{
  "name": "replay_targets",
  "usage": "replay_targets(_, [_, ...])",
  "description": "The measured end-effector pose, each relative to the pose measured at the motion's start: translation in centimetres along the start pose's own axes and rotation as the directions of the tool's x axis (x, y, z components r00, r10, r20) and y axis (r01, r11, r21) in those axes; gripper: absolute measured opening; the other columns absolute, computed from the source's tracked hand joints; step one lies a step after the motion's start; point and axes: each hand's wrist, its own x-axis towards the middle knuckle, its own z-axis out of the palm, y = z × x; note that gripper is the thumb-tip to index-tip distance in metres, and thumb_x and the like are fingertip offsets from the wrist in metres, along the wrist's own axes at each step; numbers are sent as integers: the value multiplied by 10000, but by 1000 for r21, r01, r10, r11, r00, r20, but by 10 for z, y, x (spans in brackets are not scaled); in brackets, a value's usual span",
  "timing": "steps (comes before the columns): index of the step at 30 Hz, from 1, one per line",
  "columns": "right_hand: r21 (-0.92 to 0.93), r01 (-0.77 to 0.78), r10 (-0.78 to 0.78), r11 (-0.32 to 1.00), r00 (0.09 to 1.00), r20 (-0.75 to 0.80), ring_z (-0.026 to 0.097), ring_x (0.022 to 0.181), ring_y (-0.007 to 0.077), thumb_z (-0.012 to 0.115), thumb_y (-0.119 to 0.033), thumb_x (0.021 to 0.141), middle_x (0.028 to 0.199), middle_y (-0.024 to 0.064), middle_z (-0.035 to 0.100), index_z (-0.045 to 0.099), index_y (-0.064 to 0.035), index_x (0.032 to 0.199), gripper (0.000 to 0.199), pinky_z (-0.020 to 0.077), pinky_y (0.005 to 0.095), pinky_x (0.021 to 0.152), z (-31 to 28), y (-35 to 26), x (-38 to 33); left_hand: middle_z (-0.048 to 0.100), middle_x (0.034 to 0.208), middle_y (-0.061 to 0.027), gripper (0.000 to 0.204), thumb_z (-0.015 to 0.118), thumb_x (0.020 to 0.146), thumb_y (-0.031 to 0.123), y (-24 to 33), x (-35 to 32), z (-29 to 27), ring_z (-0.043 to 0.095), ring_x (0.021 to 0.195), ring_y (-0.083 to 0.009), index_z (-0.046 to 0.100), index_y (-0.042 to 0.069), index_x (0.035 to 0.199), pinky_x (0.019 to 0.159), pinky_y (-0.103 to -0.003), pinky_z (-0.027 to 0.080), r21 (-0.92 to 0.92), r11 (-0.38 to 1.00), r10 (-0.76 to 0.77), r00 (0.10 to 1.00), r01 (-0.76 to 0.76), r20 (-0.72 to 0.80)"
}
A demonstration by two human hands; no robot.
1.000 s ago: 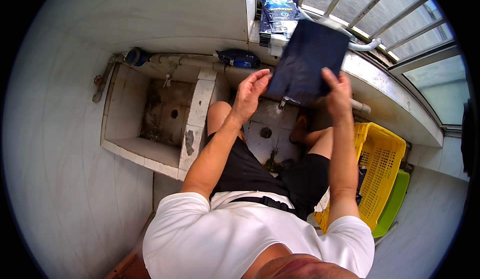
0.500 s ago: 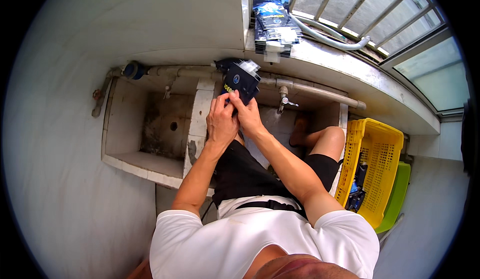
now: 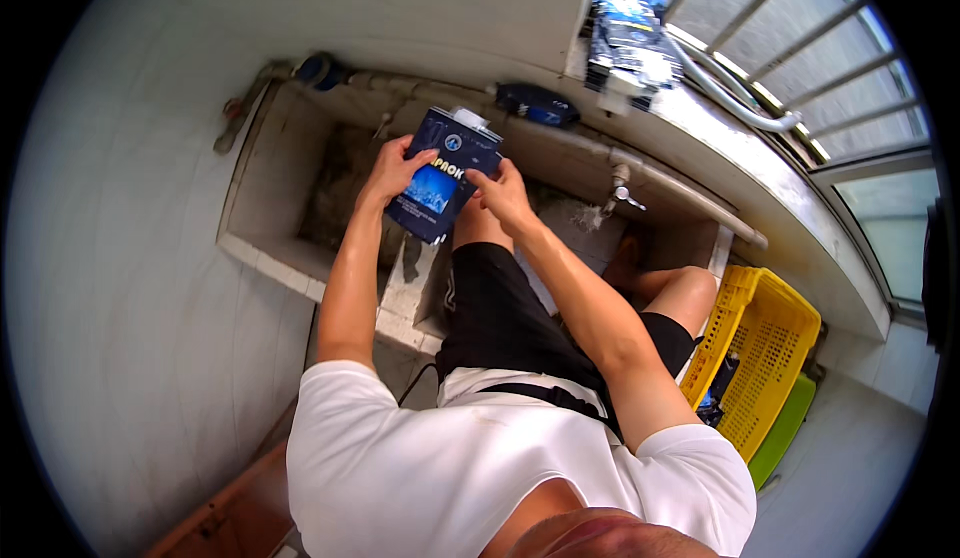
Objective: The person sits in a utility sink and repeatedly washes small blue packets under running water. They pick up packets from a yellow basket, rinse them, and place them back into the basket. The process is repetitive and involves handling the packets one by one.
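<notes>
Both my hands hold a dark blue packet (image 3: 440, 183) with a light blue picture on its front, over the edge of a tiled basin. My left hand (image 3: 393, 166) grips the packet's left side. My right hand (image 3: 503, 191) grips its right side, fingers at the upper edge. I sit with my knee (image 3: 478, 223) raised just under the packet.
A tiled wash basin (image 3: 300, 173) lies at the left. A tap (image 3: 618, 193) juts from a pipe along the wall. A dark blue pouch (image 3: 538, 105) rests on the pipe and more packets (image 3: 625, 38) on the ledge. A yellow basket (image 3: 760, 348) stands at the right.
The packet came down from up by the window ledge to over the basin edge. Both hands followed it down and left, and now hold it flat, front side up.
</notes>
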Motion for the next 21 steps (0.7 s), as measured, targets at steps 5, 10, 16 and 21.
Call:
replay_targets(5, [-247, -31, 36, 969, 999, 16, 608, 937, 193, 689, -192, 834, 1122, 154, 593, 407, 21, 1333, 611, 533, 303, 682, 15, 40, 8, 691, 891, -73, 350, 723, 820, 238, -127, -6, -47, 602, 783, -106, 657, -9, 1059, 719, -290, 489, 245, 952, -157, 979, 185, -131])
replay_targets(10, [-199, -16, 14, 980, 1000, -13, 597, 909, 204, 693, -219, 810, 1094, 169, 616, 521, 13, 1240, 518, 501, 324, 778, -20, 38, -4, 691, 902, -100, 357, 703, 834, 161, -151, -7, -26, 617, 821, -129, 617, -4, 1139, 734, -267, 492, -41, 997, -69, 966, 61, -249])
replay_targets(16, [-111, -12, 11, 994, 1000, -7, 598, 882, 157, 682, -195, 838, 1034, 116, 638, 590, -6, 1163, 387, 493, 283, 704, -34, 31, -8, 687, 873, -54, 298, 695, 843, 128, -160, 14, -35, 595, 731, -70, 622, -14, 1094, 643, -238, 484, -37, 998, -63, 965, 56, -255])
replay_targets(21, [-135, -50, 45, 990, 998, -42, 601, 887, 142, 667, -218, 857, 1031, 86, 640, 581, -20, 1180, 388, 499, 276, 696, -54, 29, -14, 684, 928, -50, 242, 662, 864, 86, -150, 48, -23, 587, 785, -70, 628, -19, 1079, 681, -232, 472, -81, 994, -84, 986, 72, -146])
